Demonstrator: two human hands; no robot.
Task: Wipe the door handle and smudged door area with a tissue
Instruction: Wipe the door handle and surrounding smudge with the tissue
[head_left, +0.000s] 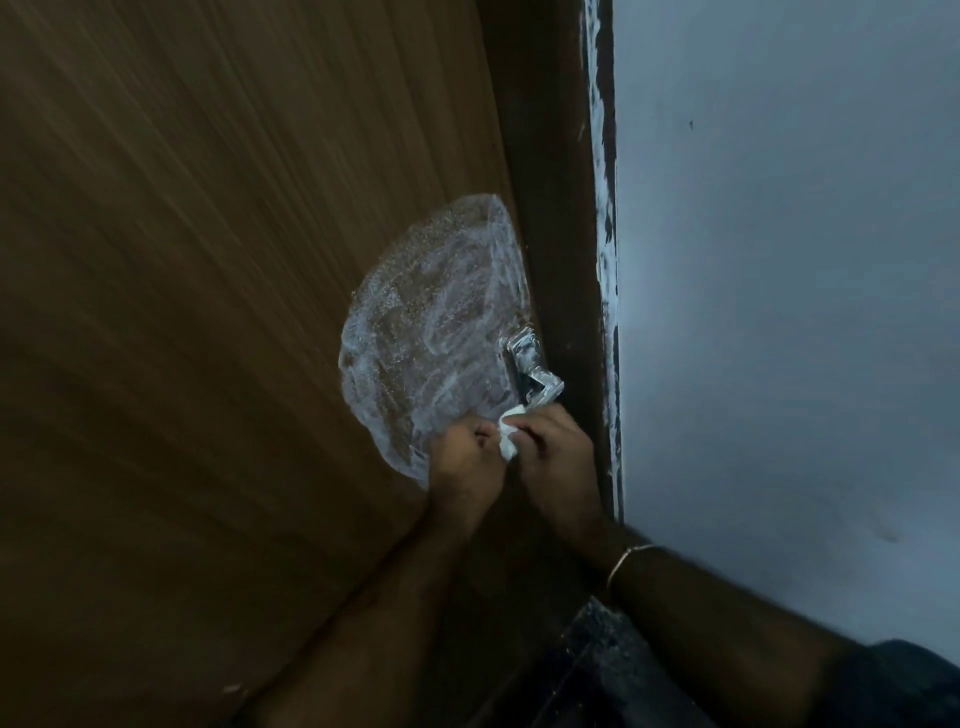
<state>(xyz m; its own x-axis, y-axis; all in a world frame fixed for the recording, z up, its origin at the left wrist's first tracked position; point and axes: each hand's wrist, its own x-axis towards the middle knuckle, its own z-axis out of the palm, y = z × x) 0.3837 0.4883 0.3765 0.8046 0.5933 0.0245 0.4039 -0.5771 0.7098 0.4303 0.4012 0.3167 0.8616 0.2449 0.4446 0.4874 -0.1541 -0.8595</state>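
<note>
Head view shows no brand, label or writing that I can read anywhere on the wooden door or its fittings. My left hand and my right hand meet just below the metal door handle, near the door's right edge, and both pinch a small wad of white tissue between their fingertips, so the tissue sits between the two hands and touches both. Its upper corner reaches up to the underside of the handle; whether it touches the metal I cannot tell. The handle carries white streaks. To its left spreads the smudged door area, a rounded patch of whitish smears on the brown wood, and my left hand overlaps its lower edge. A thin bracelet circles my right wrist. Right of the door runs the dark door frame, then a pale wall.
</note>
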